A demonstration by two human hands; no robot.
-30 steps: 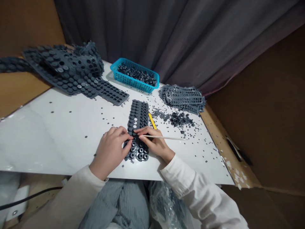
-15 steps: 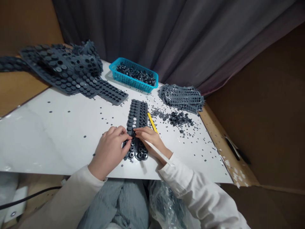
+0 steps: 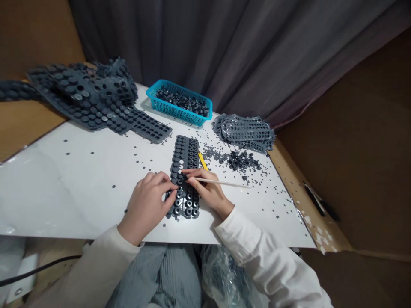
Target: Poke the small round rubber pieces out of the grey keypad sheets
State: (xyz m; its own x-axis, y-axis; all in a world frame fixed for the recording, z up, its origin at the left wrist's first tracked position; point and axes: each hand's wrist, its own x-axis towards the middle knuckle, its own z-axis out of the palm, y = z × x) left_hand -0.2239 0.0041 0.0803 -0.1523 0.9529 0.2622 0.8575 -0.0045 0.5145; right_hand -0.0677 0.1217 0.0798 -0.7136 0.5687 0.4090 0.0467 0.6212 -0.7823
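Observation:
A dark grey moulded rubber sheet [image 3: 187,147] with rows of round, ring-shaped parts lies lengthwise before me. My left hand [image 3: 150,194] is closed at its left edge, thumb and fingertips pinching around one of the round parts; the exact contact is partly hidden. Between the fingers of my right hand [image 3: 210,188] is a thin white stick [image 3: 233,184], its rear end pointing right. That hand's fingertips are over the middle of the sheet, just below a few pale round spots [image 3: 181,164]. A yellow strip-like tool [image 3: 202,161] lies beside the sheet, partly behind my right hand.
A blue basket [image 3: 180,112] of small black parts stands at the back. Large perforated rubber sheets [image 3: 96,102] are heaped at left, a stack of smaller ones [image 3: 245,130] at right. Loose black pieces [image 3: 242,161] and tiny discs litter the white tabletop [image 3: 80,184]. A grey curtain hangs behind.
My right hand has turned, swinging the stick's rear end up and to the right, away from my wrist. My left hand stays at the sheet's left edge.

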